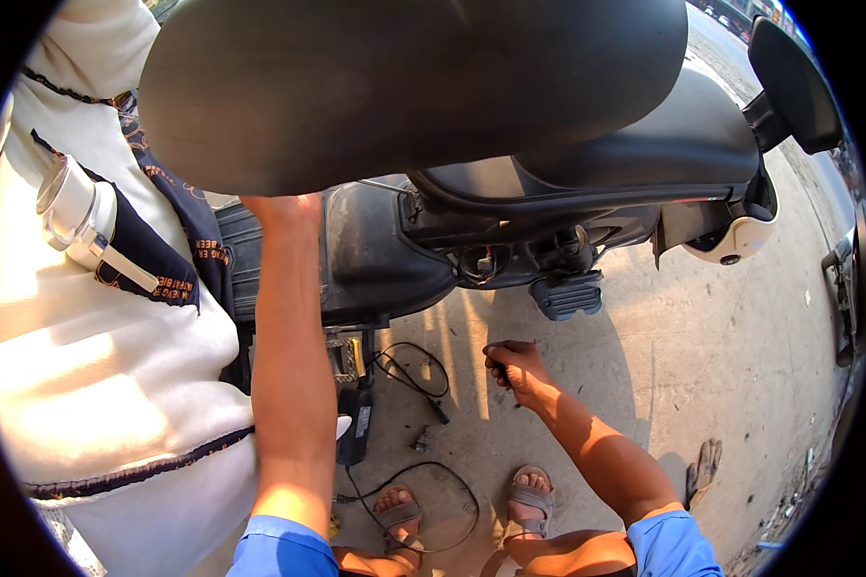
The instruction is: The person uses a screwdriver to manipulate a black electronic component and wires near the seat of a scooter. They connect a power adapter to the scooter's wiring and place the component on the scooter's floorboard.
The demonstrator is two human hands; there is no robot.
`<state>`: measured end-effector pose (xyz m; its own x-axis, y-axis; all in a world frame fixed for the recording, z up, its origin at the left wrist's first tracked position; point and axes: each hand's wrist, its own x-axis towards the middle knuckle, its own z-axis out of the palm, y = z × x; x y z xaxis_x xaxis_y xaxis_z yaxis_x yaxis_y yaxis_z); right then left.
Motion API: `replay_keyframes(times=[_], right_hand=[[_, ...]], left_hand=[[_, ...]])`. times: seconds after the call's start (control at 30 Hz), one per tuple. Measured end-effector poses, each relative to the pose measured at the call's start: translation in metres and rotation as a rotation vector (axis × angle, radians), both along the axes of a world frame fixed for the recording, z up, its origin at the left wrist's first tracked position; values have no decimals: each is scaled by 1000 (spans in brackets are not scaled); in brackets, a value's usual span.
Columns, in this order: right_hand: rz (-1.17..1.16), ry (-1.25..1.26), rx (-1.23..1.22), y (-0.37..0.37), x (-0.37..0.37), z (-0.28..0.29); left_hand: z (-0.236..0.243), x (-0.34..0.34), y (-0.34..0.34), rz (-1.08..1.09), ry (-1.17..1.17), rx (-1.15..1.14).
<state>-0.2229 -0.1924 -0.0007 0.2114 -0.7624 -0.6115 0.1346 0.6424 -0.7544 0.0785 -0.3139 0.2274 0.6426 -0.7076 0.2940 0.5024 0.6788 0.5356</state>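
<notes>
My left hand (282,207) reaches under the raised black seat (404,87) of a scooter, its fingers mostly hidden, beside the dark footboard (361,260). My right hand (516,367) is low over the ground, fingers closed round a small dark object I cannot make out. Below the scooter, a black charger brick (355,423) lies among looped black cables (445,385), near a small object (420,438) on the concrete.
A cream padded cover (106,375) with a silver-and-white item (77,207) fills the left. A white helmet (736,240) hangs at the right below a mirror (794,82). A dark pedal (566,298) juts out. A glove (702,471) lies on the concrete (722,346).
</notes>
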Motion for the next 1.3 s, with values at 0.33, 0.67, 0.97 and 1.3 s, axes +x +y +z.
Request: replay_keyframes(times=[0.33, 0.67, 0.97, 1.3], right_hand=[[4, 3, -8, 1, 0, -3], [-4, 8, 1, 1, -2, -3], [2, 20, 2, 2, -3, -1], [2, 9, 0, 3, 0, 0]], left_hand=[[-6, 20, -4, -158, 16, -83], [1, -7, 4, 52, -5, 13], [-2, 8, 9, -283, -18, -232], [-5, 3, -3, 9, -26, -76]])
